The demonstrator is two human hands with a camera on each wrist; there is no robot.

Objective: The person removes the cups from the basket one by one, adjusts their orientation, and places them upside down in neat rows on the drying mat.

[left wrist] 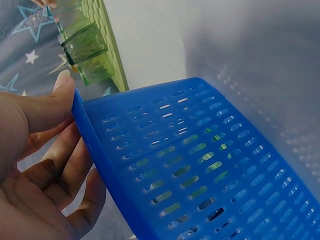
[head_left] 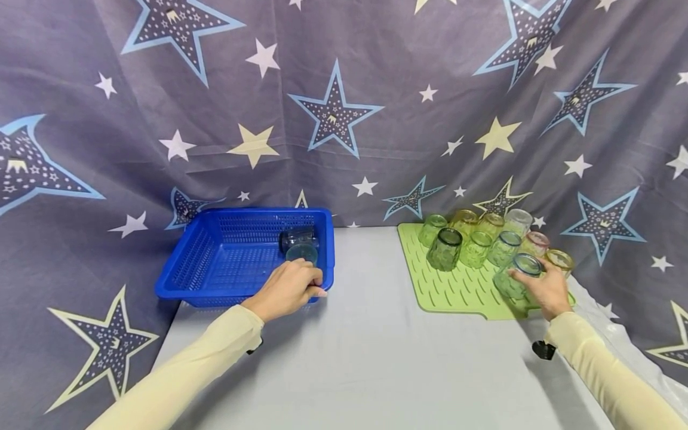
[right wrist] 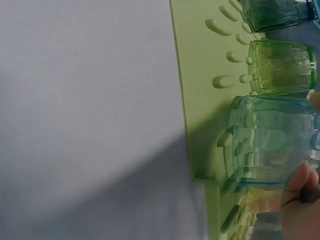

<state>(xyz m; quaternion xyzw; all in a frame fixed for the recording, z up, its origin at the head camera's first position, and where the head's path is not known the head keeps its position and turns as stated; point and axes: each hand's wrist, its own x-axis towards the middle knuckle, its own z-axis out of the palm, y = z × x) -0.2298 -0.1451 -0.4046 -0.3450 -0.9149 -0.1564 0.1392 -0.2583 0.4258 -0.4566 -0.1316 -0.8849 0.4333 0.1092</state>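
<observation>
My left hand [head_left: 290, 289] reaches over the front right of a blue plastic basket [head_left: 177, 286]. In the left wrist view its fingers [left wrist: 90, 210] are loosely bent at the basket's rim, with no glass visible between them and the thumb. Just beyond that hand, inside the basket, is a teal glass [head_left: 302, 253], partly hidden by the hand. Beside it lies a dark glass [head_left: 292, 239]. My right hand [head_left: 550, 289] holds a blue-rimmed clear glass [head_left: 513, 283] between thumb and fingers, at the front of the green mat [head_left: 441, 298].
Several tinted glasses stand on the mat, among them a dark green glass [head_left: 444, 254], a light green glass [head_left: 475, 251], a blue glass [head_left: 503, 249] and a yellow-rimmed glass [head_left: 560, 261]. A star-patterned curtain [head_left: 344, 173] hangs behind the white table [head_left: 376, 334].
</observation>
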